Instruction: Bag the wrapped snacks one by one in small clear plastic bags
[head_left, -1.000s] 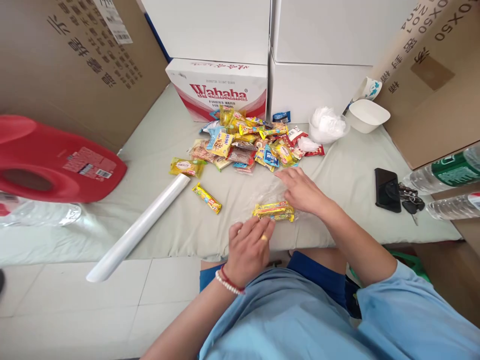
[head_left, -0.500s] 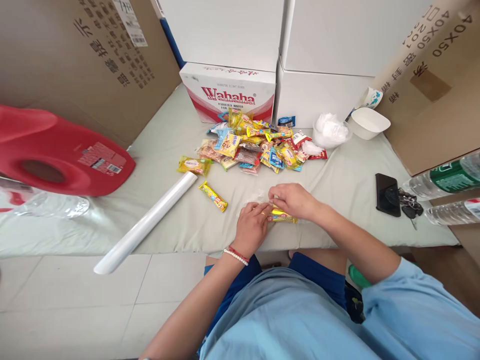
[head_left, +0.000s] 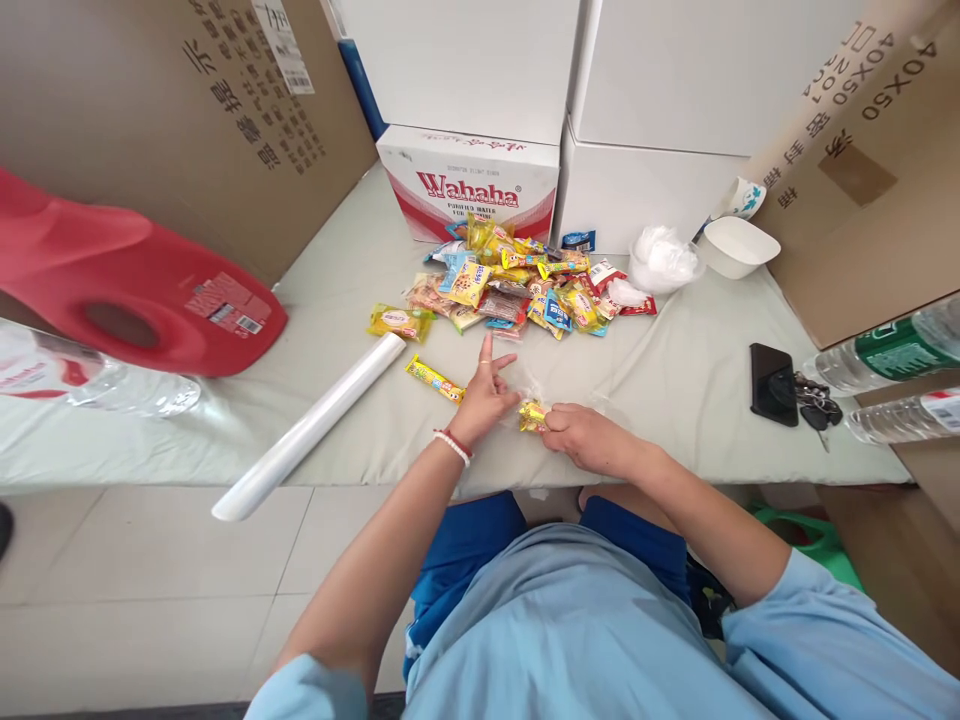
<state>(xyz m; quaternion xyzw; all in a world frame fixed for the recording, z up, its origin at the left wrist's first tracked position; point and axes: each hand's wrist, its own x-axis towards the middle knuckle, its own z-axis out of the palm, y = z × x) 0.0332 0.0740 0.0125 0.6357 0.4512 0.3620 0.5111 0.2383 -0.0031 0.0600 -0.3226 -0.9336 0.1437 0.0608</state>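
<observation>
My right hand [head_left: 589, 437] is closed round one end of a yellow snack packet [head_left: 532, 415]; the rest of the packet points left out of the fist. Thin clear plastic film, apparently a bag [head_left: 529, 382], lies crumpled around the packet and behind the knuckles. My left hand [head_left: 484, 398] has its fingers spread, the index stretched toward the snack pile, and its thumb is beside the film. Under or just left of that hand lies a slim yellow snack stick [head_left: 433, 378], its right end partly covered.
A heap of wrapped snacks [head_left: 517, 285] sits before the Wahaha box [head_left: 469, 185]. Leftward are a white roll [head_left: 311, 425], a yellow-wrapped snack [head_left: 401, 322] and a red jug [head_left: 150, 280]. To the right are a white bowl [head_left: 739, 250], a phone [head_left: 773, 385], keys [head_left: 817, 402] and bottles [head_left: 904, 350].
My left hand has lifted off the yellow packet, moved left and up, and spread its fingers. My right hand has come down and now grips the packet. The view has shifted slightly.
</observation>
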